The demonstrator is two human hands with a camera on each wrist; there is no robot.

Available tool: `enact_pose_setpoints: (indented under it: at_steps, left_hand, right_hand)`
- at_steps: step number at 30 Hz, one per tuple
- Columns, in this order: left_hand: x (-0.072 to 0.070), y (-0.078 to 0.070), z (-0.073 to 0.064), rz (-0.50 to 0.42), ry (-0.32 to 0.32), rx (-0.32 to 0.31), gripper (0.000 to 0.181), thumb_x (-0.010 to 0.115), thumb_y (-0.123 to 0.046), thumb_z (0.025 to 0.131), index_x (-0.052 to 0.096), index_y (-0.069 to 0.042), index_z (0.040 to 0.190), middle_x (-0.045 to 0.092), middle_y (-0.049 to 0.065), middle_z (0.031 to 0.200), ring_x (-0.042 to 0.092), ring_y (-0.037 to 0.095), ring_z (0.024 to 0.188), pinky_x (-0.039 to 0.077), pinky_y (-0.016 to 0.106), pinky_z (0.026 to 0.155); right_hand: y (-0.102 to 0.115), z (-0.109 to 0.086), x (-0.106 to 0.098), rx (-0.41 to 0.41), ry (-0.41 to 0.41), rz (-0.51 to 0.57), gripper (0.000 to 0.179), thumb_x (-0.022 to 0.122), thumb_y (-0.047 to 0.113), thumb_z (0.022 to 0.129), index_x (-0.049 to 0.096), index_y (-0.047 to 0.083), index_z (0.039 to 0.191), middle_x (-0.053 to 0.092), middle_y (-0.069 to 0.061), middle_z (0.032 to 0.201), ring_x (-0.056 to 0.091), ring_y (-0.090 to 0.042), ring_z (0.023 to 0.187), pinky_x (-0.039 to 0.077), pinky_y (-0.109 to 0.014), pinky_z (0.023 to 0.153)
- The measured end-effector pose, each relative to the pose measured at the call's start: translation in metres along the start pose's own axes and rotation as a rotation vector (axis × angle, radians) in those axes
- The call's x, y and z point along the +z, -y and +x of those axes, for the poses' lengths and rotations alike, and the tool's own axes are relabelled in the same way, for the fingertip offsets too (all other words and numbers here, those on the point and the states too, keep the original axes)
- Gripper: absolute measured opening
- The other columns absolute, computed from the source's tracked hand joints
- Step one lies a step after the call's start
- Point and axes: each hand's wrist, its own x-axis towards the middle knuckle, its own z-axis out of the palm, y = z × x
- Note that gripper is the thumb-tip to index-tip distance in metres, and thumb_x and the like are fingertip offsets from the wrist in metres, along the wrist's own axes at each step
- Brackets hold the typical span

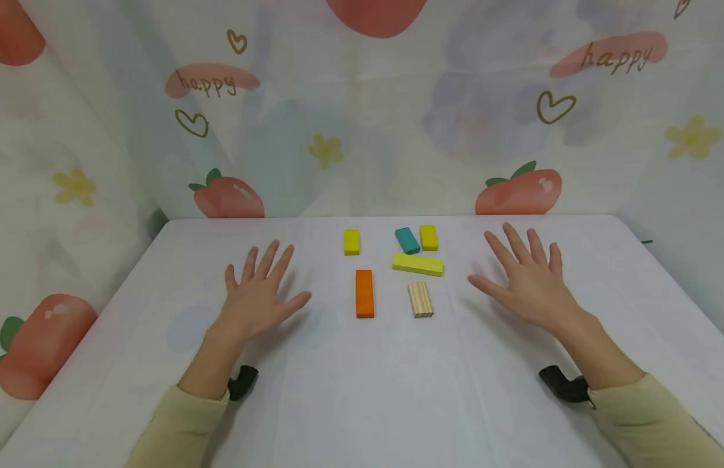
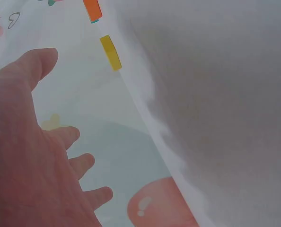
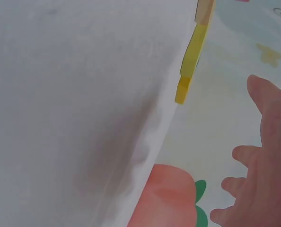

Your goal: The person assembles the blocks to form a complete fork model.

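Note:
My left hand is held over the table with its fingers spread, to the left of the blocks. Spread in the same way, my right hand is over the table to their right. Neither hand holds anything. Between them lie an orange block, a striped wooden block, a long yellow-green block, a teal block and two short yellow blocks, one on the left and one on the right. In the left wrist view, a yellow block shows beyond the thumb.
A white cloth covers the table. Behind it hangs a printed curtain with fruit, flowers and lettering, which also runs along both sides. Black curved pieces stick out at both wrists beside the sleeves.

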Motion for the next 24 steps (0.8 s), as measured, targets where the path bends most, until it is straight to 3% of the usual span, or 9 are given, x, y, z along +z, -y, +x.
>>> enact_pose_setpoints:
  at_steps: [14, 24]
  left_hand:
    - [0.006, -0.024, 0.015, 0.028, -0.026, 0.028, 0.092, 0.053, -0.066, 0.094, 0.014, -0.024, 0.166, 0.003, 0.005, 0.173, 0.000, 0.042, 0.156, -0.001, 0.075, 0.116]
    - [0.011, -0.046, 0.024, 0.022, -0.006, 0.050, 0.092, 0.051, -0.068, 0.093, 0.011, -0.028, 0.166, 0.000, 0.002, 0.173, -0.002, 0.040, 0.157, -0.001, 0.074, 0.117]
  right_hand:
    - [0.015, 0.012, 0.005, -0.009, 0.012, -0.019, 0.091, 0.055, 0.059, 0.098, 0.017, 0.010, 0.164, 0.002, -0.023, 0.170, -0.007, -0.054, 0.152, -0.010, -0.073, 0.115]
    - [0.025, 0.023, 0.010, -0.004, 0.025, -0.008, 0.090, 0.057, 0.056, 0.098, 0.017, 0.011, 0.164, 0.000, -0.022, 0.170, -0.008, -0.052, 0.153, -0.011, -0.073, 0.115]
